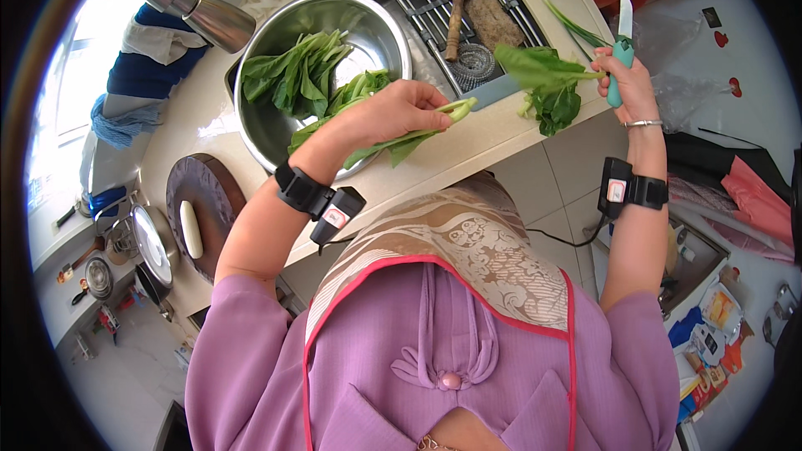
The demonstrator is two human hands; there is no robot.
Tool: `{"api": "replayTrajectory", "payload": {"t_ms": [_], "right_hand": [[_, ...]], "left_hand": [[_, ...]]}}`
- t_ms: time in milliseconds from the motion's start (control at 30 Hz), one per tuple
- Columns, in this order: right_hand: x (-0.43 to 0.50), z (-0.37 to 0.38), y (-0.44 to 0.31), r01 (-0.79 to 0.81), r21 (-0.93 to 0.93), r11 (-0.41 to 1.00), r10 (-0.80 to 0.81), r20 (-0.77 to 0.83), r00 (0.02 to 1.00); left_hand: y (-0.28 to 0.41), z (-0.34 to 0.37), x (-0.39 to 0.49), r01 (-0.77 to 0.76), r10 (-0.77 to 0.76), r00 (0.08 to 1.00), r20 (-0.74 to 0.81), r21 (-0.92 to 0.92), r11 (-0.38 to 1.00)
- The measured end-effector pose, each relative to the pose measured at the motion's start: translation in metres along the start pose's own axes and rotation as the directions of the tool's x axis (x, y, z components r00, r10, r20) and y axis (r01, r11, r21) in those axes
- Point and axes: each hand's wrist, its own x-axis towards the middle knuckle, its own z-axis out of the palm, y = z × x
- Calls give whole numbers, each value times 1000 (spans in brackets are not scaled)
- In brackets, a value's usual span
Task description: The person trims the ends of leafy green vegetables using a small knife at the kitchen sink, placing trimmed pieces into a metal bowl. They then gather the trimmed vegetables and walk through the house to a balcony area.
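My left hand (407,113) pinches a leafy green stalk (460,111) over the near rim of a steel bowl (399,44). Its pale stem end points right and its leaves hang beneath my wrist. Inside the bowl lie more leafy greens (294,72). Off to the right, my right hand (633,84) grips a small knife (623,53) with a turquoise handle, blade pointing up. The same hand also holds another leafy green (542,67) by its stem. Below that one, a bunch of greens (554,109) rests at the counter's edge.
A faucet (219,19) leans over the bowl's left rim. Behind the counter edge (407,175), a sink rack (432,44) holds a wooden-handled brush (456,19) and a steel scourer (473,62). Spring onions (573,25) lie right. At left stands a round chopping board (213,207) bearing a pale, long vegetable (191,230).
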Motion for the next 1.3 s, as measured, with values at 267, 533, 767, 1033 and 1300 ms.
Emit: {"api": "replayTrajectory", "payload": {"t_ms": [267,533,767,1033,1300], "right_hand": [[21,-21,55,82,-748,658,-372,-229,899],[-51,8,35,295,-767,569,-373,78,924],[-100,60,106,291,-714,636,-121,280,952],[-102,57,125,315,-701,640,-143,294,945],[-98,67,125,250,-812,527,-22,281,959]], "left_hand": [[-41,42,35,-165,345,928,-139,676,718],[-59,55,63,-146,351,932,-94,789,597],[-55,62,76,-120,294,956,-7,903,413],[-51,64,89,-101,285,958,29,965,243],[-49,68,91,-66,231,973,13,972,226]]}}
